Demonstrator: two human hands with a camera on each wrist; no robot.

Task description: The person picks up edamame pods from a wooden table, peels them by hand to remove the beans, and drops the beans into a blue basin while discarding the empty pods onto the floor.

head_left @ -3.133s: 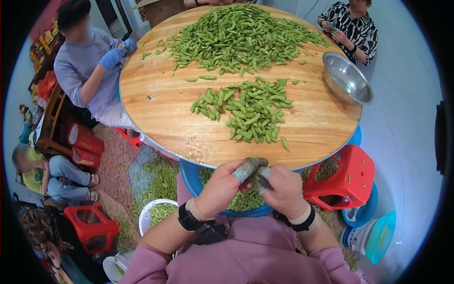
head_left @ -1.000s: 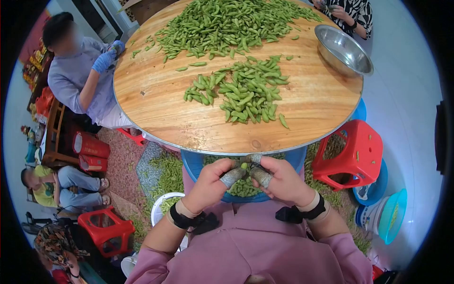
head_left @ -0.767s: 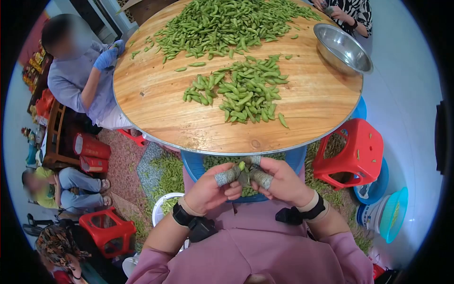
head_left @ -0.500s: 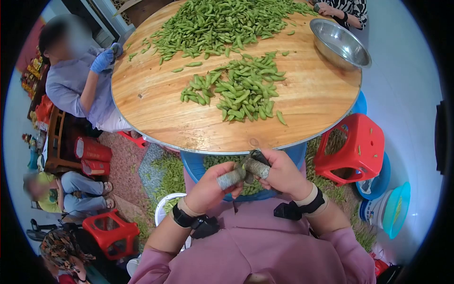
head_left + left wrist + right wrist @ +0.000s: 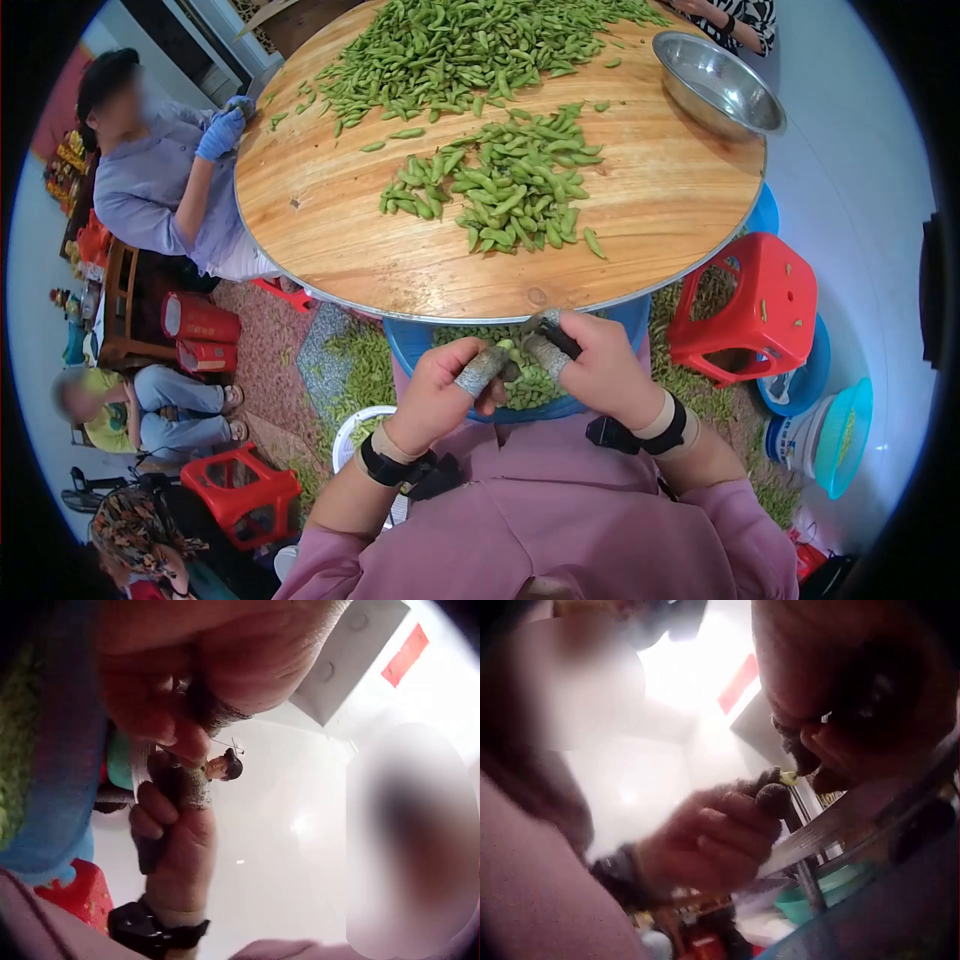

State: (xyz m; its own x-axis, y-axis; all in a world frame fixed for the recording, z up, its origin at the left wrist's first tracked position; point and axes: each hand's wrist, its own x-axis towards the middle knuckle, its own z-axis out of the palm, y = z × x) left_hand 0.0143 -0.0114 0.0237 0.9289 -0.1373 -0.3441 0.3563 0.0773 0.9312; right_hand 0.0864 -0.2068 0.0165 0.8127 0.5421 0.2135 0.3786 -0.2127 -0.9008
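Observation:
My left hand (image 5: 438,396) and right hand (image 5: 605,368) are close together below the table's near edge, fingers curled and some digits wrapped in grey, stained tape. A small green pod (image 5: 789,778) shows at their fingertips in the right wrist view, pinched between the left hand (image 5: 712,844) and the right hand (image 5: 855,697); fingers hide most of it. Under the hands, a blue basin (image 5: 408,345) holds shelled green beans (image 5: 535,388). On the round wooden table (image 5: 330,235) lie a small heap of pods (image 5: 515,190) and a larger heap (image 5: 440,60).
A steel bowl (image 5: 715,85) stands at the table's right side. Red stools (image 5: 765,305) are on both sides. A white basket (image 5: 350,440) sits by my left forearm, a turquoise basin (image 5: 843,440) far right. A person in blue gloves (image 5: 222,130) sits at the left.
The hands have drawn slightly apart from their closer grip half a second ago, the right one shifting a little rightward. The table and stools have shifted slightly in view.

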